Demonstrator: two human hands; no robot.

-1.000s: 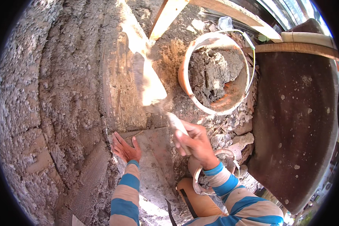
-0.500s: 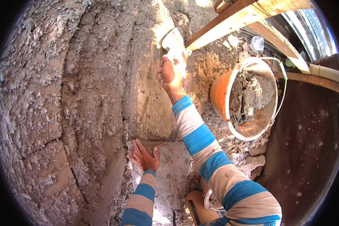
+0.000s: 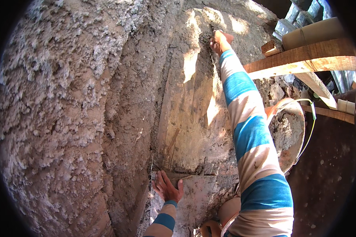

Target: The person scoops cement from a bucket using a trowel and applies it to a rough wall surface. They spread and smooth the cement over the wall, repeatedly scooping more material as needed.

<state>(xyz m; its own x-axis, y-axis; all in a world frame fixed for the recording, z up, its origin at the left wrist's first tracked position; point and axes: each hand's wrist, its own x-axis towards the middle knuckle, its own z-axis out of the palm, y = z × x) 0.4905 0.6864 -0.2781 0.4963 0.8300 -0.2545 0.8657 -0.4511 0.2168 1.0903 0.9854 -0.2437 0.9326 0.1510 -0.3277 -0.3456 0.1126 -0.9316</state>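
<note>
Far ahead, my right hand (image 3: pixel 220 42) is closed and reaches out over rough grey mortar (image 3: pixel 206 39). It grips a trowel whose metal blade showed half a second ago; the blade is now hard to make out against the mortar. Nearer me, my left hand (image 3: pixel 168 187) lies with fingers spread, at the joint between a stained wooden board (image 3: pixel 186 134) and a greyer board (image 3: pixel 201 191). Nothing is in that hand. To its left rises a wall (image 3: pixel 67 118) coated with coarse, lumpy mortar.
An orange bucket (image 3: pixel 271 112) of mortar stands right, partly behind my right arm. Wooden beams (image 3: pixel 304 65) and a pale pipe (image 3: pixel 312 33) cross the upper right, near corrugated metal sheets (image 3: pixel 314 10). A dark brown panel (image 3: pixel 320 177) stands at right; another container (image 3: pixel 229 209) is below.
My right hand has reached farther forward with the trowel, onto the mortar past the board. The view has shifted, so the bucket and beams sit lower. My left hand stays at the board joint.
</note>
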